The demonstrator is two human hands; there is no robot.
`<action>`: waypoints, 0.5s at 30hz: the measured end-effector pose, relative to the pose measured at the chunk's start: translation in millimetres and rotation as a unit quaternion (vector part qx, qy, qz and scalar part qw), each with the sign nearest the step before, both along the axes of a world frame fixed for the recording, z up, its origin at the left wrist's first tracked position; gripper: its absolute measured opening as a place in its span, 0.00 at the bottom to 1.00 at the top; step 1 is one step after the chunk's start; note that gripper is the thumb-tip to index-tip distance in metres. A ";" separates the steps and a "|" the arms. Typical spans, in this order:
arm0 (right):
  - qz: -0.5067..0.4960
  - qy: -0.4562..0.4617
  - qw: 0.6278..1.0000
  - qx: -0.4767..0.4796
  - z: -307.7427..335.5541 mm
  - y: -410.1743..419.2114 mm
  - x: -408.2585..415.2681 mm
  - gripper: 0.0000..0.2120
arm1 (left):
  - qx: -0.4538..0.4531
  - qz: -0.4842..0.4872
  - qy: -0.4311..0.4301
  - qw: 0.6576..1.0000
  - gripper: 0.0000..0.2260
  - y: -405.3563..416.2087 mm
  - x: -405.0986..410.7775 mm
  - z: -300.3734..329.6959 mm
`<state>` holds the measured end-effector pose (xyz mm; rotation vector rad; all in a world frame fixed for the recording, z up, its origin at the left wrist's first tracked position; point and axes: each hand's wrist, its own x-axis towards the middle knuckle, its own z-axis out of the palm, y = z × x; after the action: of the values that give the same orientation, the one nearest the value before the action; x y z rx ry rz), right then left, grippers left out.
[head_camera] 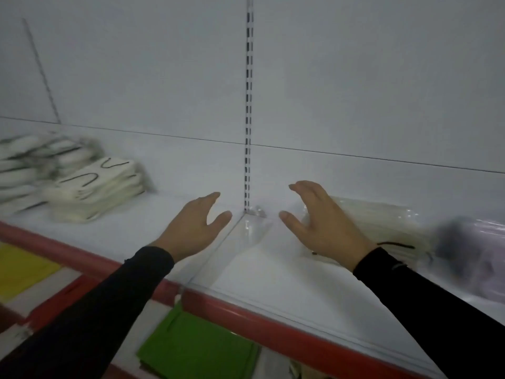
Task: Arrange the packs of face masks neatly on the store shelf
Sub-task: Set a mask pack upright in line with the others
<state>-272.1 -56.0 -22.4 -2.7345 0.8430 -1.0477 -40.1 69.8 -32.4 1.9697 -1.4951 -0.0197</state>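
Note:
A white store shelf with a red front edge runs across the view. My left hand hovers over it near the middle, fingers relaxed and holding nothing. My right hand is beside it, fingers spread, over the left end of a clear-wrapped pack of pale face masks lying flat on the shelf. Whether that hand touches the pack is unclear. Stacks of white masks with black loops sit at the left, blurred. A blurred purplish pack lies at the far right.
A slotted metal upright splits the white back panel, and a clear divider runs forward from its base between my hands. Below the red edge a lower shelf holds green and yellow flat items.

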 end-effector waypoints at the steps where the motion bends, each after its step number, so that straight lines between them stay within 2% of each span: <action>1: 0.015 0.014 1.000 -0.004 -0.1 2.7 17.8 0.29 | -0.003 0.023 -0.005 1.000 0.29 12.4 14.0 2.2; 8: 0.078 0.073 0.994 0.007 -8.5 31.8 154.1 0.32 | -0.021 0.162 -0.038 0.986 0.28 95.1 141.4 10.5; 15: 0.086 0.096 0.991 0.024 -9.0 58.5 299.6 0.30 | -0.035 0.213 -0.011 0.976 0.27 137.6 283.9 13.8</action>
<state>27.5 2.5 -31.4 -2.8386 0.6319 -0.7312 243.8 207.4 -18.6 2.1962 -1.0427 0.2357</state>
